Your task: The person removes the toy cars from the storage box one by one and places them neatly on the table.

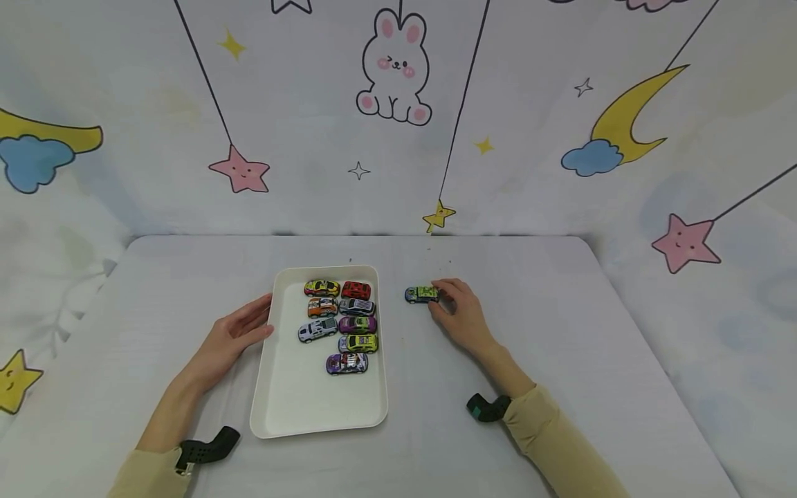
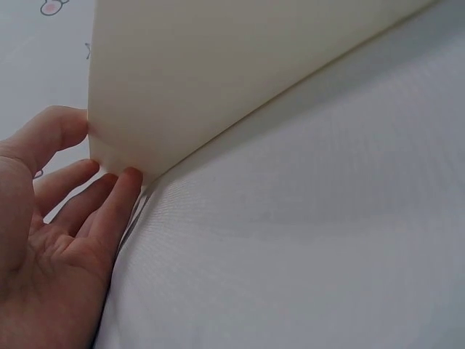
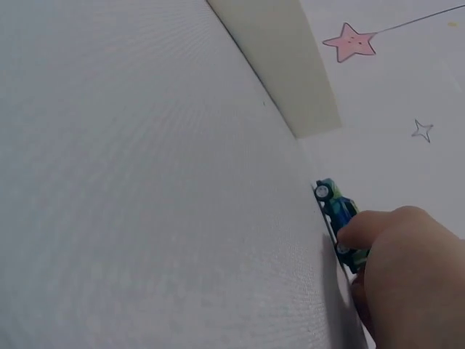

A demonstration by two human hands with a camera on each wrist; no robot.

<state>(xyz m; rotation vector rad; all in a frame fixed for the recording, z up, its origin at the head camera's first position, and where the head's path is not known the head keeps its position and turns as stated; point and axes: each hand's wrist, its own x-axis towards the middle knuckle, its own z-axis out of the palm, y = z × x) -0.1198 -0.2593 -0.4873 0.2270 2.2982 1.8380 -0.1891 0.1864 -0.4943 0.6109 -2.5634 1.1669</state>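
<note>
Gripping a small green-and-blue toy car (image 1: 421,294) by its right end, the right hand (image 1: 462,319) works just beyond the right wall of a white tray (image 1: 311,415). Thumb and fingertip are clamped on the car's two sides; the right-wrist view shows its wheels at the surface of the table (image 1: 448,429), though whether they bear weight cannot be told. The left hand (image 1: 230,342) rests against the tray's left wall, its thumb and fingers apart and only lightly bent, seemingly to steady it. Eight other cars lie within the tray, toward its far and right parts. A yellow-and-red car (image 1: 322,288) and a red car (image 1: 356,290) form the far row; a white-and-blue car (image 1: 317,330) lies slightly askew nearest in the left column, and a purple-and-white car (image 1: 346,363) lies nearest of all.

The step in hand is judged to be the grasp of the ninth car, at the point of lifting or placing. If it is bound for the tray, the next move calls for raising it above the right wall, carrying it leftward over the parked cars, and lowering it level near the white-and-blue car without nudging its neighbours.
</note>
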